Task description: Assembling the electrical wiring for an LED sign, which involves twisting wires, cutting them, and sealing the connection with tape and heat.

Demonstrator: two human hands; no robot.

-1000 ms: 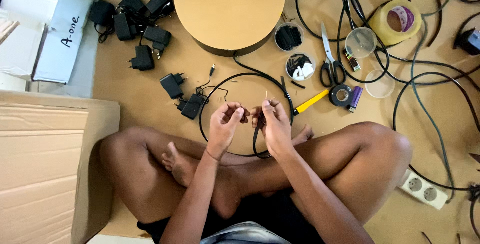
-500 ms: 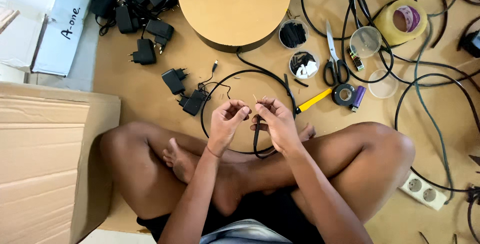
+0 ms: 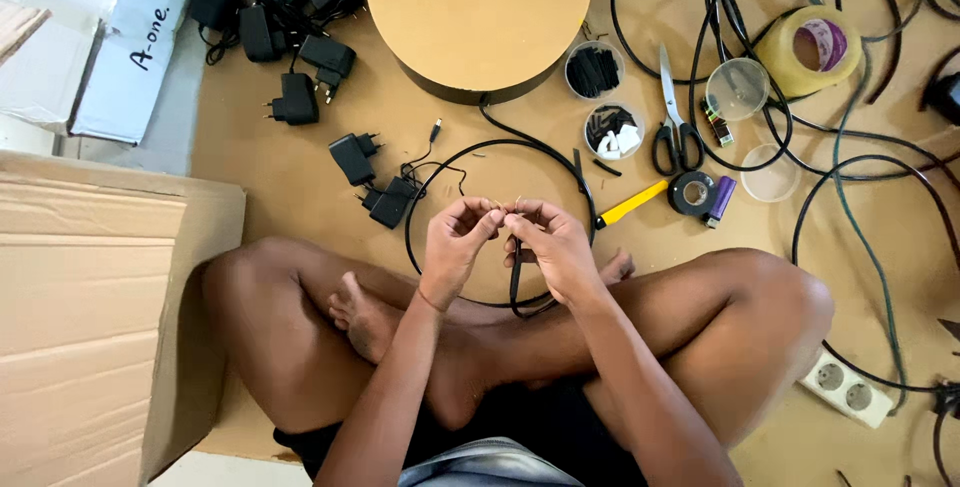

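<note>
I sit cross-legged on a brown floor. My left hand (image 3: pixel 457 244) and my right hand (image 3: pixel 548 243) meet fingertip to fingertip above my shins, both pinching the thin bare wire ends of a black cable (image 3: pixel 516 282). The cable hangs down from my right hand and loops in a circle on the floor in front of me. A black power adapter (image 3: pixel 392 201) lies just left of my left hand.
A round brown disc (image 3: pixel 478 15) lies ahead. Right of it are two small round tubs (image 3: pixel 594 71), scissors (image 3: pixel 673 112), black tape roll (image 3: pixel 693 192), a yellow-handled tool (image 3: pixel 630 204), a yellow tape roll (image 3: pixel 810 49), many cables. More black adapters (image 3: pixel 283 22) lie at upper left; cardboard box (image 3: pixel 90 297) at left; white power strip (image 3: pixel 846 388).
My hands have stayed together over the cable and drawn slightly closer, fingertips now touching. The camera view has shifted a little; nothing on the floor has moved.
</note>
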